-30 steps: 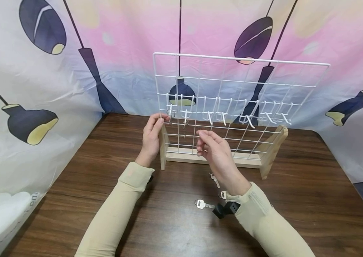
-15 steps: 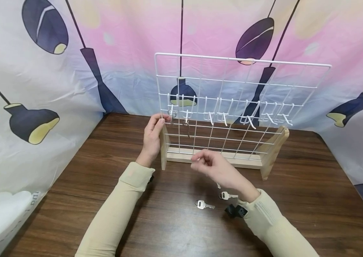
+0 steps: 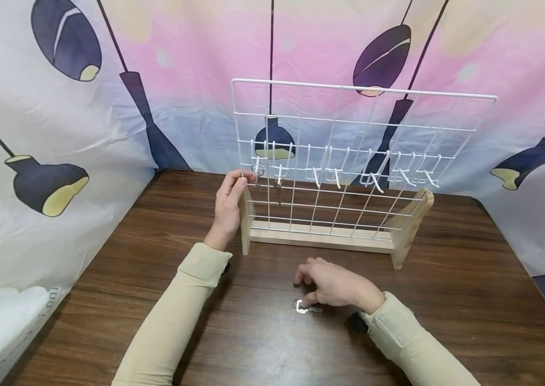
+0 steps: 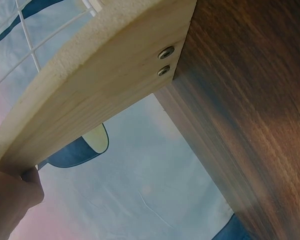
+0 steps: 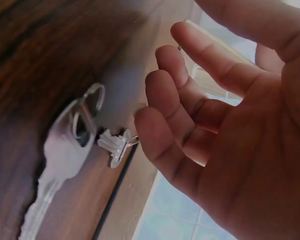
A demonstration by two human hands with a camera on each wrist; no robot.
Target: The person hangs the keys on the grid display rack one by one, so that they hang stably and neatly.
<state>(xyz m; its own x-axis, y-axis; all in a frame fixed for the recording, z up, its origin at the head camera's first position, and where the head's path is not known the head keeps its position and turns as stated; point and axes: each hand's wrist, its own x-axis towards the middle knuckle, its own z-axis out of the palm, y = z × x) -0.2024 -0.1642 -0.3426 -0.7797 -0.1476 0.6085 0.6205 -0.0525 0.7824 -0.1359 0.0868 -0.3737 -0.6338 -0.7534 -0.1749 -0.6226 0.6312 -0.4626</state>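
Note:
My left hand (image 3: 228, 206) grips the left wooden upright (image 3: 245, 225) of a white wire grid rack (image 3: 311, 230); in the left wrist view, fingers (image 4: 20, 200) reach the same upright (image 4: 90, 85). My right hand (image 3: 337, 284) is low over the table, fingers bent loosely, with nothing between them. Its thumb overlaps a silver key (image 3: 314, 309) with a ring. The right wrist view shows my right hand (image 5: 225, 120) beside one key (image 5: 67, 150) and a second, smaller-looking key (image 5: 115, 146) lying on the table. In the head view, my right hand hides that second key.
White hooks (image 3: 335, 178) line the grid. Keys on rings hang at the left: one key (image 3: 258, 172) near my left fingers and another key (image 3: 279, 194) beside it. The rack stands on the brown wooden table (image 3: 253, 343), before a patterned cloth (image 3: 195, 69).
My right hand has come down from in front of the grid to the keys on the table. The hanging key has swung slightly. My left hand keeps its grip on the upright.

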